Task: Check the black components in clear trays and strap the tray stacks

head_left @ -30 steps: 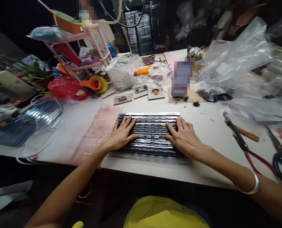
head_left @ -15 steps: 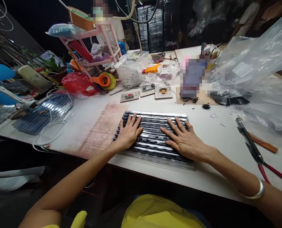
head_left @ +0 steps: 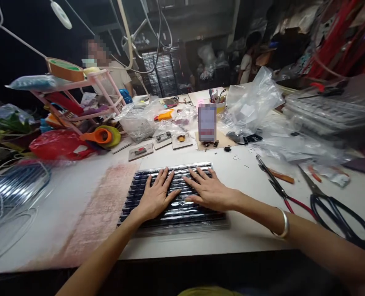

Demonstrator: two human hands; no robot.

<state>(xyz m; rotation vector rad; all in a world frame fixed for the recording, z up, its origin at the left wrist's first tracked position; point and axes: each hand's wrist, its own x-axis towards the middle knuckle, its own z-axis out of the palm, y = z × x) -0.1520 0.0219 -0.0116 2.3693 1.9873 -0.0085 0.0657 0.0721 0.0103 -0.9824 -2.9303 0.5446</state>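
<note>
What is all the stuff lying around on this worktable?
ribbed plastic tray: one, dark and glossy, front centre of the table, under both hands
white table: one, with a reddish stained patch on the left
small boards with parts: three, pale, in a row behind the tray
scissors: one pair, black handles, front right
pliers: one, red handles, right of the tray
clear plastic bags: several, back and right
pink rack: one, back left
orange tape dispenser: one, below the rack
red bag: one, left
another person: one, seated behind the rack
left hand: flat on the tray
right hand: flat on the tray, silver bangle on the wrist
</note>
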